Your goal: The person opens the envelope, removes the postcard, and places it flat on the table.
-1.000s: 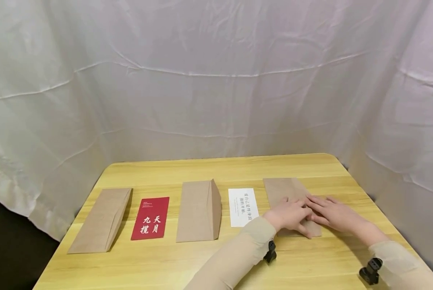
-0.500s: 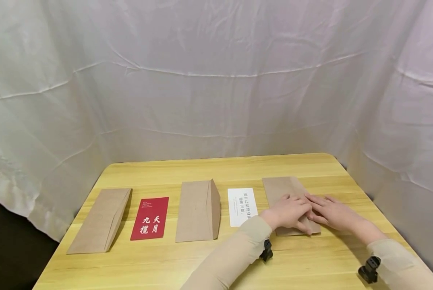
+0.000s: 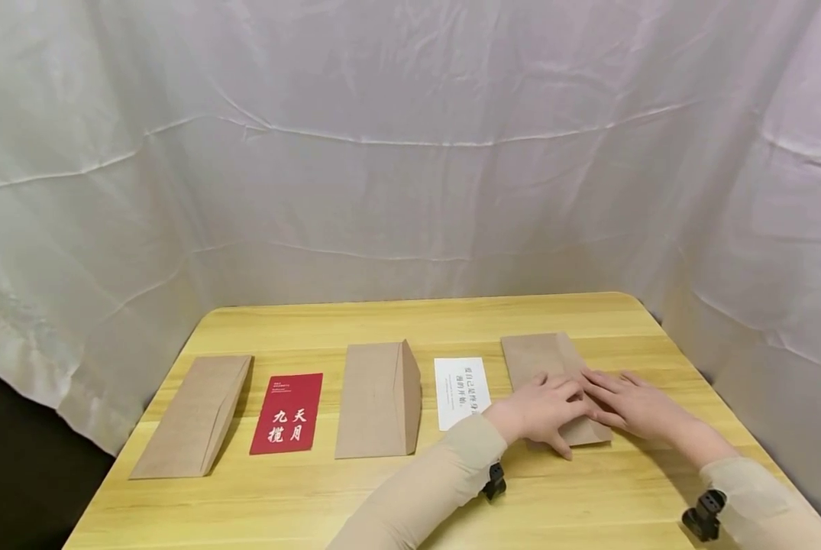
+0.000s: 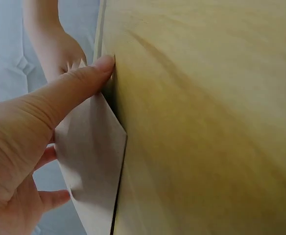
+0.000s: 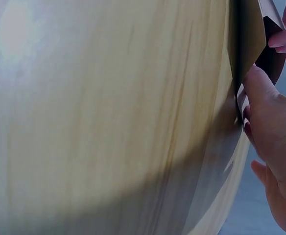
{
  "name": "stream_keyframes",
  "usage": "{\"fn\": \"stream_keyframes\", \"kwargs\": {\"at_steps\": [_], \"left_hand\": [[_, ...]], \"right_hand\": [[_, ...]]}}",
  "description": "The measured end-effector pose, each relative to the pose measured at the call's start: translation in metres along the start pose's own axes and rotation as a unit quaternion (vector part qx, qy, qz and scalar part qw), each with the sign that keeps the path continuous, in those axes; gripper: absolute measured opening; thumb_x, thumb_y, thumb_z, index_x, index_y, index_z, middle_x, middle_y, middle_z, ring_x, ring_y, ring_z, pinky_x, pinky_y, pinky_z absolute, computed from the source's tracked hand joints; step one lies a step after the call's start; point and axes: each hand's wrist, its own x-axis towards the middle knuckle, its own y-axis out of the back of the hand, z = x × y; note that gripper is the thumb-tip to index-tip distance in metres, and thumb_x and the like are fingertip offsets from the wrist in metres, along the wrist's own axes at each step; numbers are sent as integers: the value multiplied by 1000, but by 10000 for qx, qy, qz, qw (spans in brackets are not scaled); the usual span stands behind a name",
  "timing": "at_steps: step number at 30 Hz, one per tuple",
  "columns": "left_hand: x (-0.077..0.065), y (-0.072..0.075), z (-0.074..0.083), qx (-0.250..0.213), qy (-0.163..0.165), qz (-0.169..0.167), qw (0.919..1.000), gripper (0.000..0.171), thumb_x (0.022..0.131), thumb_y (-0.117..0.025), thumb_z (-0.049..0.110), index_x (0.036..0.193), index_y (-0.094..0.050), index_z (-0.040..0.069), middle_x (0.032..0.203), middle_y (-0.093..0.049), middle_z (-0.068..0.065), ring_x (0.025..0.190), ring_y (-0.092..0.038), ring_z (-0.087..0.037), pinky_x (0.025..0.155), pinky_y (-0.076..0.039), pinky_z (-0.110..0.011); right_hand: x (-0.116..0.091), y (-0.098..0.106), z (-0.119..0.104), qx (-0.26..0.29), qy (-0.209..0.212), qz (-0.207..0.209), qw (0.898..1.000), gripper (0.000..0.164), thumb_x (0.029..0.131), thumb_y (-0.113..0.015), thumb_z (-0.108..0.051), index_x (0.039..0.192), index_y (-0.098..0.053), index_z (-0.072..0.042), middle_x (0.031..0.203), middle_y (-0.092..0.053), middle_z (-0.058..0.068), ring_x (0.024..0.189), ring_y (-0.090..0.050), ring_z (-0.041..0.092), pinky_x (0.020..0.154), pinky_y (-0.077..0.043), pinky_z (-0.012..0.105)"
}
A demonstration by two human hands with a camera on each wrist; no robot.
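A brown paper envelope (image 3: 530,353) lies at the right of the table in the head view. My left hand (image 3: 542,410) rests on its middle, fingers spread and thumb pointing to the near edge. In the left wrist view the thumb (image 4: 77,85) extends past the envelope's edge (image 4: 96,152). My right hand (image 3: 647,409) touches the envelope's right side with nearly straight fingers. The right wrist view shows its thumb (image 5: 260,85) against a raised paper flap (image 5: 248,41). Both hands cover part of the envelope, and their fingertips almost meet.
A white printed card (image 3: 460,391) lies left of this envelope, partly behind the left forearm. Further left are a brown envelope (image 3: 369,405) with its flap standing up, a red card (image 3: 286,412) and another brown envelope (image 3: 190,420). Pale curtains (image 3: 410,191) surround the wooden table (image 3: 279,512).
My left hand has shifted slightly left, and its thumb has slid left, uncovering more of the envelope's near right corner. My right hand has stayed nearly in place.
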Motion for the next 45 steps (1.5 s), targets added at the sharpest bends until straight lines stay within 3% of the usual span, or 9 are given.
{"fn": "stream_keyframes", "kwargs": {"at_steps": [3, 7, 9, 13, 21, 30, 39, 42, 45], "left_hand": [[-1, -1, 0, -141, -51, 22, 9999, 78, 73, -66, 71, 141, -41, 42, 147, -34, 12, 142, -24, -5, 116, -31, -34], [0, -3, -1, -258, -150, 56, 9995, 80, 73, -67, 71, 142, -41, 40, 146, -35, 11, 141, -25, -5, 115, -32, -29], [1, -3, -3, -261, -192, 98, 9994, 81, 73, -67, 71, 142, -41, 39, 145, -36, 11, 140, -26, -6, 114, -33, -28], [1, -5, -5, -335, -252, 161, 9990, 82, 72, -68, 70, 142, -41, 38, 141, -38, 12, 137, -29, -5, 112, -34, -25], [0, -6, -6, -287, -357, 129, 9989, 77, 73, -67, 71, 138, -45, 36, 140, -40, 12, 135, -32, -6, 112, -33, -22], [2, -7, -8, -358, -454, 216, 9981, 74, 72, -69, 69, 135, -48, 35, 138, -41, 13, 136, -31, -6, 114, -30, -21], [1, -7, -7, -375, -381, 71, 9985, 76, 73, -67, 71, 138, -46, 36, 141, -39, 14, 136, -31, -5, 114, -29, -21], [3, -8, -7, -381, -396, 65, 9985, 77, 73, -67, 71, 138, -46, 36, 142, -39, 13, 137, -31, -5, 115, -28, -21], [5, -9, -8, -429, -404, 86, 9982, 77, 73, -68, 70, 138, -46, 35, 144, -39, 12, 138, -31, -6, 115, -28, -22]], "right_hand": [[-1, -2, 3, -247, 245, 176, 9992, 58, 95, -58, -44, 142, -52, -10, 147, -50, 13, 141, -40, 22, 125, 0, 37], [0, -6, 10, -560, 709, 483, 9947, 61, 93, -59, -45, 142, -51, -10, 149, -48, 12, 149, -8, -1, 113, 22, 16], [2, -7, 13, -647, 858, 617, 9923, 63, 92, -60, -46, 143, -50, -9, 149, -47, 12, 148, -2, -5, 115, 21, 19], [8, -7, 17, -701, 960, 702, 9904, 63, 92, -60, -46, 143, -50, -10, 148, -49, 13, 149, -23, 8, 117, 18, 20], [18, -22, 28, -782, 1428, 799, 9834, 66, 94, -57, -46, 145, -46, -7, 150, -46, 15, 144, -35, 19, 121, 16, 25], [28, -31, 38, -1176, 2020, 1048, 9666, 61, 99, -50, -40, 151, -36, -13, 148, -48, 14, 148, -30, 19, 124, 8, 33], [26, -33, 39, -854, 1437, 734, 9832, 56, 99, -51, -36, 150, -39, -17, 152, -44, 7, 143, -39, 21, 120, 15, 26], [27, -32, 36, -733, 1171, 591, 9886, 55, 99, -51, -37, 150, -39, -18, 154, -43, 6, 141, -40, 23, 124, -7, 39], [28, -29, 32, -461, 776, 362, 9953, 55, 100, -49, -39, 151, -39, -19, 156, -40, 5, 142, -39, 24, 112, -27, 50]]}}
